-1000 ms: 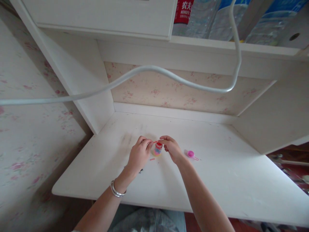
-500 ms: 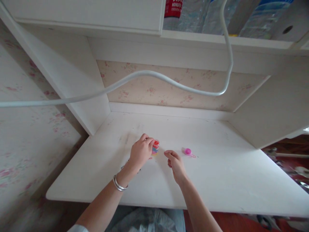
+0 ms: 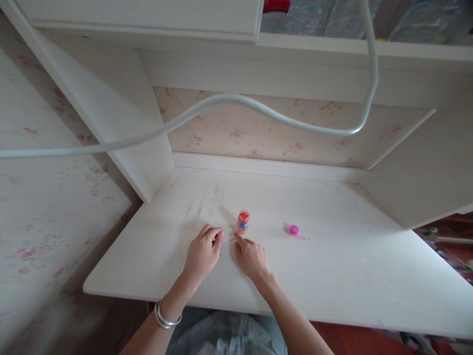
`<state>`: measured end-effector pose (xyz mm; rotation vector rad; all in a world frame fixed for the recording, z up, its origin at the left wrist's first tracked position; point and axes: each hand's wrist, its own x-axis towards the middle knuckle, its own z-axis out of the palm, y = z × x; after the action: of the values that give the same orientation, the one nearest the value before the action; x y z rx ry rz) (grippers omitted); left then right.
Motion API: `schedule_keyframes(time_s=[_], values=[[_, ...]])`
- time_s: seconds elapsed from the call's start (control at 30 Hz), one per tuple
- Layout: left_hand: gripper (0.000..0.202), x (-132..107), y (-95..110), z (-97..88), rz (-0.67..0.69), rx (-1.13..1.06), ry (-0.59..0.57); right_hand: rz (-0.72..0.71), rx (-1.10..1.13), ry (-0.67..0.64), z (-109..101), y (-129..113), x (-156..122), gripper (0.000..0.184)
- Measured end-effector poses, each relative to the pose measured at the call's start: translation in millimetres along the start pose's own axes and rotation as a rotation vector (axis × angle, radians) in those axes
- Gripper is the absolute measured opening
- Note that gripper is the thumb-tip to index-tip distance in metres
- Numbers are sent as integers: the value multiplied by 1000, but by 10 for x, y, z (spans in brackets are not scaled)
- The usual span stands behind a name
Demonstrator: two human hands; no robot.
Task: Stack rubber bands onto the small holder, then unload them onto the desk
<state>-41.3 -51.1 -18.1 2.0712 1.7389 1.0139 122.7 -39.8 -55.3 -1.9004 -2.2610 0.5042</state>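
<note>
A small clear jar (image 3: 243,225) filled with red, blue and yellow bits stands upright and uncovered on the white desk. My left hand (image 3: 204,249) is closed in a pinch, left of the jar and low over the desk. Something dark and small shows at its fingertips, too small to name. My right hand (image 3: 253,259) rests just in front of the jar with its fingers curled together. Its index fingertip reaches a tiny red piece (image 3: 233,239) on the desk; whether it grips anything is hidden. To the right lies a pink cap with a loop (image 3: 294,230).
A white cable (image 3: 273,116) hangs across the view in front of the shelf. Shelf boards (image 3: 314,74) frame the desk at the back and sides. Plastic-wrapped bottles (image 3: 306,19) stand on the upper shelf.
My left hand has come away from the jar, down and to the left. My right hand has moved left to the front of the jar. The view has shifted slightly.
</note>
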Motion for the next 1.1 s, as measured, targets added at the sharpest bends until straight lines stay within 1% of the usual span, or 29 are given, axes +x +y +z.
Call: schedule_keyframes(time_s=[0.17,0.27,0.37,0.47,0.57,0.67,0.73,0.83,1.0,1.1], values=[[24,-411,-219,5,-79,-58,-44,-12,-95,18,41,-42,88,31],[23,-604,-360,-18,-131,-86,2,-22,-79,17,61,-48,42,27],[22,-721,-504,-41,-147,-75,51,-29,37,64,6,-45,-42,26],[23,-774,-634,-38,-166,-25,77,-47,233,198,-188,-31,-79,27],[24,-798,-717,2,-146,60,67,-50,395,358,-481,-30,-28,30],[23,-820,-736,55,-95,198,51,-20,429,431,-743,-54,80,33],[22,-838,-727,80,-70,289,32,-20,414,439,-846,-71,157,33],[22,-861,-714,93,-48,375,1,-8,415,412,-893,-79,256,32],[22,-841,-710,92,-67,426,-13,39,462,332,-856,-58,350,28],[20,-806,-703,91,-89,432,-18,53,480,336,-850,-42,351,28]])
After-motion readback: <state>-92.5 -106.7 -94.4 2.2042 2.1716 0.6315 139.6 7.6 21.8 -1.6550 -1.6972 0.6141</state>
